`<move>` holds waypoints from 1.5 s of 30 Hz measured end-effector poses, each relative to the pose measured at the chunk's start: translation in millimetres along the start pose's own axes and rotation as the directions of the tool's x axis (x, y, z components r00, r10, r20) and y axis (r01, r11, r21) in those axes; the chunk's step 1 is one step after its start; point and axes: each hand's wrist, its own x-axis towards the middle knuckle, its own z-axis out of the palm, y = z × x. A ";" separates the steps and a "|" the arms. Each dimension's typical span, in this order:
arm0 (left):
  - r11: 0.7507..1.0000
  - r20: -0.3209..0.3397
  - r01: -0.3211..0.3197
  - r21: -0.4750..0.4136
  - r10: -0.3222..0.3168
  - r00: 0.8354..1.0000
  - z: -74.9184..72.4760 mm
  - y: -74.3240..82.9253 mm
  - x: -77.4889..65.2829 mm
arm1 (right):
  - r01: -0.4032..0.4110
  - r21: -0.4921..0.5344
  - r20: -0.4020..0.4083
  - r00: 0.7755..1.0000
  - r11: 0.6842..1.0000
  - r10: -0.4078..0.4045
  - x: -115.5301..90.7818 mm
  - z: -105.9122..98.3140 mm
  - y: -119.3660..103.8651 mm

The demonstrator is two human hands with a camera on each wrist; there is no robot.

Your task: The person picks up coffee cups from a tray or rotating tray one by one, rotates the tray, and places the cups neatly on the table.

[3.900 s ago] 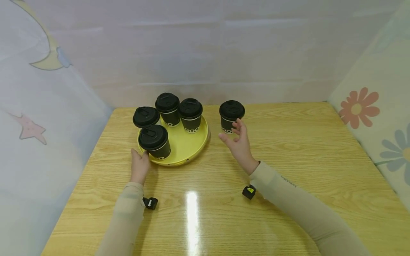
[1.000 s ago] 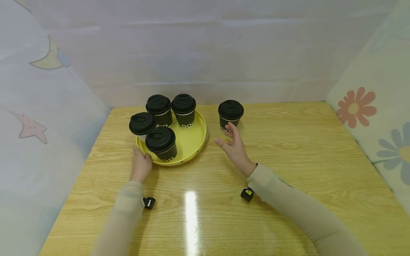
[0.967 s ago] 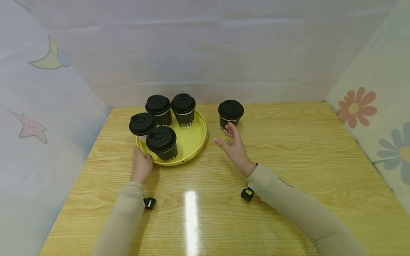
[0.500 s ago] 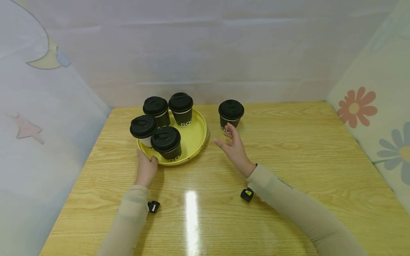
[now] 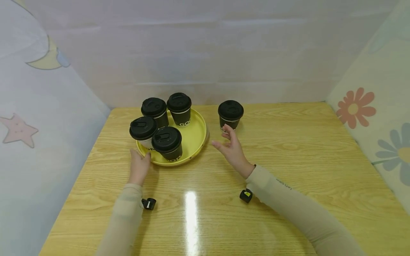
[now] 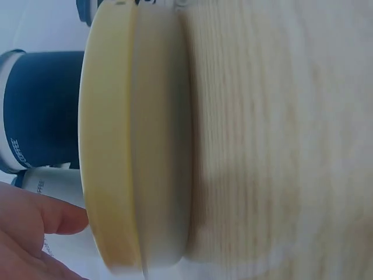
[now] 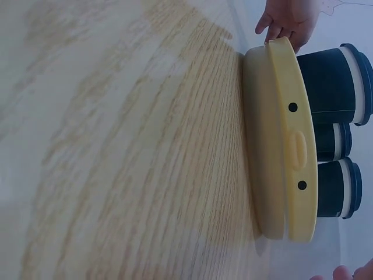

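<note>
Four lidded cups on the round yellow tray (image 5: 194, 137) have swung anticlockwise since the earliest frame: the front cup (image 5: 167, 145) sits further right, the left cup (image 5: 144, 132) lower, the rear-left cup (image 5: 155, 113) and rear-right cup (image 5: 179, 109) further left. The lone cup (image 5: 230, 114) keeps its place. Pale walls (image 5: 205, 53) fill the top and sides of the frame, and below them spreads a wood-grain table (image 5: 298, 149). Left of centre on it rests the tray; being round, it has no long axis. Its near-left edge lies just above and right of the left hand (image 5: 140, 166), much the nearer hand to it. That hand is open and relaxed at the rim, the thumb tip seeming to touch it in the left wrist view, with nothing gripped. Right of centre, the right hand (image 5: 235, 153) is half open, fingers softly bent, holding nothing; the lone cup stands upright just above its fingertips, and whether they touch it is unclear. Counted up: one tray, two hands, and five cups, four on the tray and one on the table. All five lids are black; only the left cup has a white body. Smallest are two black wrist cameras (image 5: 148, 203), one below each hand.
</note>
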 end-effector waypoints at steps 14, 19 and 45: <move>0.991 0.017 -0.034 0.132 0.033 0.999 4.0 -2.6 9.0 | 0.017 -0.012 0.026 1.000 1.000 -0.017 -1.4 1.3 -1.7; 0.987 -0.014 -0.053 0.151 0.055 0.998 10.9 -3.5 5.3 | 0.013 -0.025 0.030 0.999 1.000 -0.012 -1.2 1.9 -0.8; 0.991 -0.022 -0.009 0.133 0.012 1.000 16.4 -1.3 -9.2 | 0.016 0.007 0.069 0.997 1.000 -0.016 -1.0 11.3 2.5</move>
